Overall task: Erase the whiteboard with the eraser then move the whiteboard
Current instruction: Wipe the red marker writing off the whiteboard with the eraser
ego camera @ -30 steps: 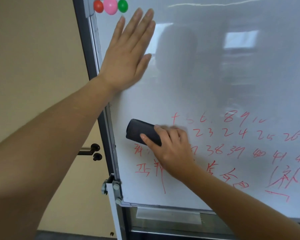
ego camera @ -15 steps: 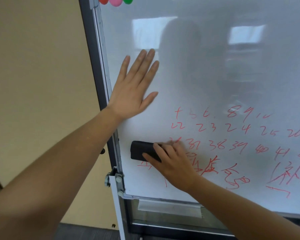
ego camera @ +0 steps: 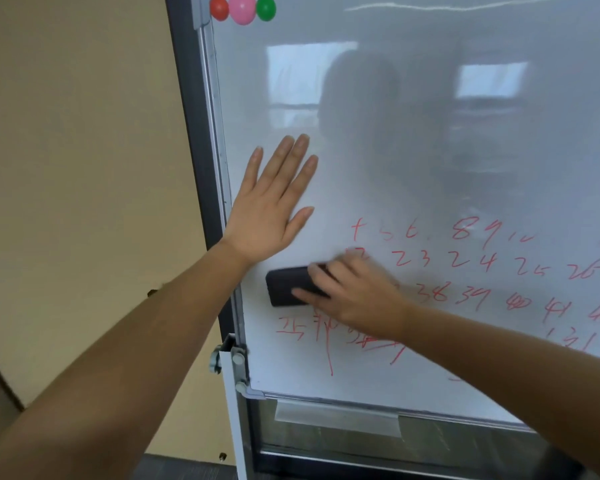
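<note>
The eraser (ego camera: pixel 286 285) was a dark, block-shaped pad lying flat against the board (ego camera: pixel 430 133), low on its left side and just above a line of red writing (ego camera: pixel 465 265). The right hand (ego camera: pixel 357 296) grasped the eraser's right end, fingers curled over its top and thumb under its lower edge. The left hand (ego camera: pixel 271 209) lay flat on the board just above the eraser, fingers straight and spread, gripping nothing.

Handling, as judged: the eraser appeared light and rigid enough for a one-hand pinch across its short sides; a grip nearer its middle would spread pressure more evenly. The board face was glossy and reflective, hence probably slippery under a flat palm and unsuited as a hold for moving. The board stood in a dark frame (ego camera: pixel 194 133) with a bracket (ego camera: pixel 234 362) at the lower left corner. The unit was probably heavy and stiff; the frame edge offered the firmest hold. Three magnets (ego camera: pixel 242 8) sat at the top left and could shift if knocked.

Most of the red writing remained uncleared.
</note>
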`<state>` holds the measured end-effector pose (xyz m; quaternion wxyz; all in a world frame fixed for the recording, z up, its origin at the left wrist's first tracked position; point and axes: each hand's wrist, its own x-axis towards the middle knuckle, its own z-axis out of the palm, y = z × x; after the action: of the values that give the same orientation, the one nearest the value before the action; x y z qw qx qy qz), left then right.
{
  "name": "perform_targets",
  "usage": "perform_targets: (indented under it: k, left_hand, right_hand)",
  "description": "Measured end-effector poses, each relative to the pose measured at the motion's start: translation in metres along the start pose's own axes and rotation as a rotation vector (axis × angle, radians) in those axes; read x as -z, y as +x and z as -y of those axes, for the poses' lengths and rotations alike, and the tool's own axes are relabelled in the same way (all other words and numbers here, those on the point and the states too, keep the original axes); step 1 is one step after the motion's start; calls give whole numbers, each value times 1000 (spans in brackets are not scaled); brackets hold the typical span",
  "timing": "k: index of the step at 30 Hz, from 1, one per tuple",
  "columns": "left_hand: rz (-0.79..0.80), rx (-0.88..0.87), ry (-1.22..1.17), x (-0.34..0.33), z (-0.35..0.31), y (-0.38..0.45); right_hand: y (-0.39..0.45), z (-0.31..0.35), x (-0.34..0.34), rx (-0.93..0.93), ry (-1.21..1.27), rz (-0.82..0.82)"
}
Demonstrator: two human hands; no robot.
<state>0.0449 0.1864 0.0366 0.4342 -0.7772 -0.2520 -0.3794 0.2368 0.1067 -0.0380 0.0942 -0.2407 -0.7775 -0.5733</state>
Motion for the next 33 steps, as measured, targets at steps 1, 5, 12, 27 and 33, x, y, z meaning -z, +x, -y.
perform_targets:
  k: [1, 5, 12, 27, 33]
  left_hand:
    - [6, 3, 1, -1, 0, 0]
    - [23, 4, -15, 0, 0, 0]
    - [33, 6, -41, 2, 2, -1]
    - [-46, 38, -55, -8, -6, -2]
    - [-96, 123, -34, -16, -18, -9]
  right_hand:
    - [3, -8, 1, -41, -4, -13]
    - [4, -21, 7, -127, -28, -48]
    - [1, 18, -2, -480, 0, -121]
    - [-51, -24, 22, -1253, 13, -223]
    - [-37, -9, 19, -1322, 15, -233]
